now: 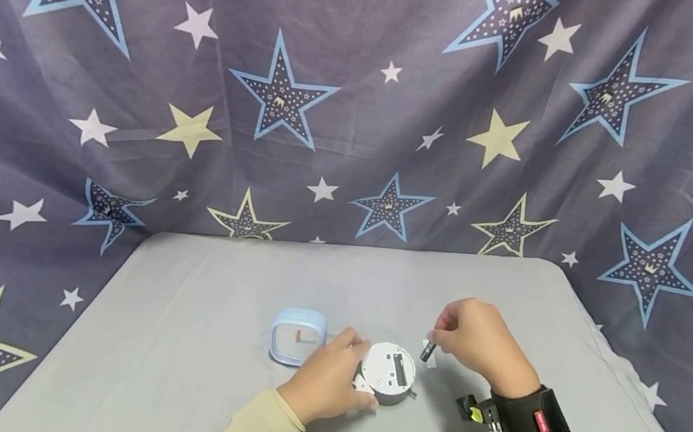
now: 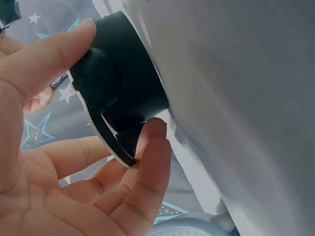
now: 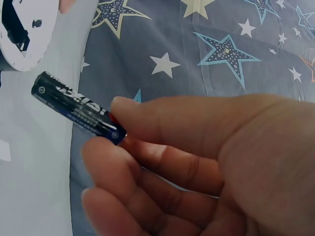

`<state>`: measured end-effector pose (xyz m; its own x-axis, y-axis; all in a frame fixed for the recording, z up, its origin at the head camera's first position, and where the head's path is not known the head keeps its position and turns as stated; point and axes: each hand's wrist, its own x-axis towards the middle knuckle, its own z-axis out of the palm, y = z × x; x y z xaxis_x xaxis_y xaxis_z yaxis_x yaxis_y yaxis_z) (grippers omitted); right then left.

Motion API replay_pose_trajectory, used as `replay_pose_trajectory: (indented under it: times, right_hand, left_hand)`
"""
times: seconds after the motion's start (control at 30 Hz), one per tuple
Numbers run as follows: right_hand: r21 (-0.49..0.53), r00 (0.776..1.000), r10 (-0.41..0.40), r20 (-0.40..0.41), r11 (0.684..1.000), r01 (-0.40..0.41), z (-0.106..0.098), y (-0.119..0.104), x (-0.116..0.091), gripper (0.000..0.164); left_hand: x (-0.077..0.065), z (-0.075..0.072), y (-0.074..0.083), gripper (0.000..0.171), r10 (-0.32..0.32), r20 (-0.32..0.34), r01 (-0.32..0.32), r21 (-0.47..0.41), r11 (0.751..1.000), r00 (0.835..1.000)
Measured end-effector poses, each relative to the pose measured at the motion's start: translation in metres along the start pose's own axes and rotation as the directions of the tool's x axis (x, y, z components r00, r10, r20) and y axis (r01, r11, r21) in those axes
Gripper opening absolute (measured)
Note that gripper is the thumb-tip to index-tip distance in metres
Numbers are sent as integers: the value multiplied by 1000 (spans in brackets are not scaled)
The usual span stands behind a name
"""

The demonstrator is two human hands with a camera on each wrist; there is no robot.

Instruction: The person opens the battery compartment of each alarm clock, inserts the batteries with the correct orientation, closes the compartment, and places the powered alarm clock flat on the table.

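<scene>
A round clock [image 1: 376, 374] with a white back and black sides lies face down on the grey cloth. My left hand [image 1: 326, 377] grips it from the left; in the left wrist view the thumb and fingers span its dark side [image 2: 130, 69]. A dark, oblong battery slot [image 1: 399, 369] shows uncovered in its back. Just right of the clock, my right hand [image 1: 480, 341] pinches a small cylindrical battery [image 1: 428, 351] by one end. The right wrist view shows this dark, printed battery [image 3: 78, 105] held between thumb and index finger, apart from the clock.
A light blue square clock [image 1: 299, 336] stands left of my left hand. A small white piece [image 1: 431, 363] lies on the cloth-covered table [image 1: 194, 343] below the battery. Behind hangs a star-patterned curtain [image 1: 348, 40]. A dark wrist strap [image 1: 528, 421] is around my right wrist.
</scene>
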<state>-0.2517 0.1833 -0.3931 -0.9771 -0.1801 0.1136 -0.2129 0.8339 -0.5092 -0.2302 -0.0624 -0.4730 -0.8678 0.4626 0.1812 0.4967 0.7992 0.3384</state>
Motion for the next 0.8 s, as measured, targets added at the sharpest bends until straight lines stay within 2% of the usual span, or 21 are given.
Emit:
replay_pose_trajectory:
  times: [0.6, 0.8]
  right_hand:
    - [26, 998, -45, 34, 999, 44, 16, -10, 1, 19]
    - [24, 995, -100, 30, 995, 99, 20, -12, 2, 17]
  left_hand:
    - [-1, -2, 0, 93, 13, 15, -12, -10, 1000, 1000]
    - [-1, -3, 0, 94, 12, 17, -12, -21, 1000, 1000]
